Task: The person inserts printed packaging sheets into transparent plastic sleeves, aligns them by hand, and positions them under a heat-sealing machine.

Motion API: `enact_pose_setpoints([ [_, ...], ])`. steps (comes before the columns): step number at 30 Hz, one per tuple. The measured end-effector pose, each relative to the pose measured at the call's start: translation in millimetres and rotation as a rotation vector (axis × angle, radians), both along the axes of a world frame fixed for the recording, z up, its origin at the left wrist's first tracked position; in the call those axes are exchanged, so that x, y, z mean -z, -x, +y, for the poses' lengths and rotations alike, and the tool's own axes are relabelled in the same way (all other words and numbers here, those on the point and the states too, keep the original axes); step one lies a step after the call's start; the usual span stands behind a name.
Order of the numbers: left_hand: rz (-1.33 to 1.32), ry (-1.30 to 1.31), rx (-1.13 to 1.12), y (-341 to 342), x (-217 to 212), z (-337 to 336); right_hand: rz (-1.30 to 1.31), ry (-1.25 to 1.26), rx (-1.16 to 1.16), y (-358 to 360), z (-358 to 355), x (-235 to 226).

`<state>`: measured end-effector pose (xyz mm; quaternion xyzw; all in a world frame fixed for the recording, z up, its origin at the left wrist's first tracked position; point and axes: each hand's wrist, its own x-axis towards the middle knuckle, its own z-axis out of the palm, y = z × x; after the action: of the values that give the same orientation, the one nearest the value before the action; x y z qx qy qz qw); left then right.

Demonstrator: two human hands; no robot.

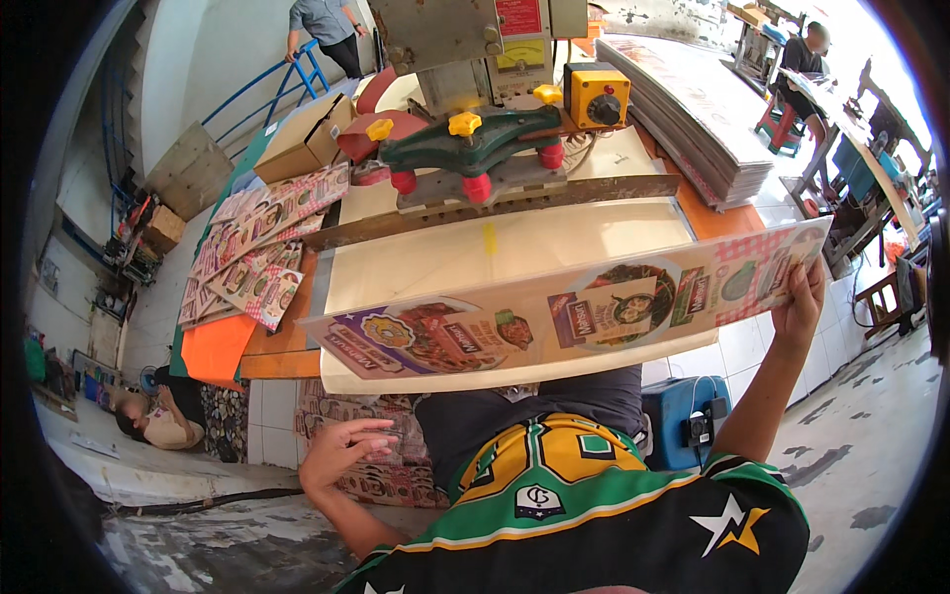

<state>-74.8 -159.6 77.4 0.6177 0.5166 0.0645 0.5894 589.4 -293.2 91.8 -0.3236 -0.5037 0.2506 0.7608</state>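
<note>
My right hand [800, 305] grips the right end of a long printed cardboard sheet [554, 317] with colourful food pictures, held level above the cream work surface [475, 259] of a press machine. My left hand [341, 447] hangs open below the table's edge at the lower left, fingers spread, holding nothing, close to a pile of printed sheets [381, 483] under the table. The sheet's left end juts free over the table's front edge.
A green press head with red and yellow knobs [465, 148] and a yellow control box [597, 95] stand behind the surface. Printed sheets [259, 243] lie at left, a tall stack [693, 109] at right. A blue box [688, 416] sits by my leg. Other people work at the edges.
</note>
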Motion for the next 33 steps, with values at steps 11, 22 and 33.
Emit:
enact_pose_setpoints([
  [11,-0.712,-0.175,0.082,-56,29,3,0.153,0.188,0.039,52,34,-2],
  [22,-1.229,-0.316,-0.536,-121,54,7,0.335,0.398,-0.215,127,75,31],
  [33,-1.21,-0.31,-0.957,-92,62,14,-0.112,0.502,-0.41,139,77,31],
])
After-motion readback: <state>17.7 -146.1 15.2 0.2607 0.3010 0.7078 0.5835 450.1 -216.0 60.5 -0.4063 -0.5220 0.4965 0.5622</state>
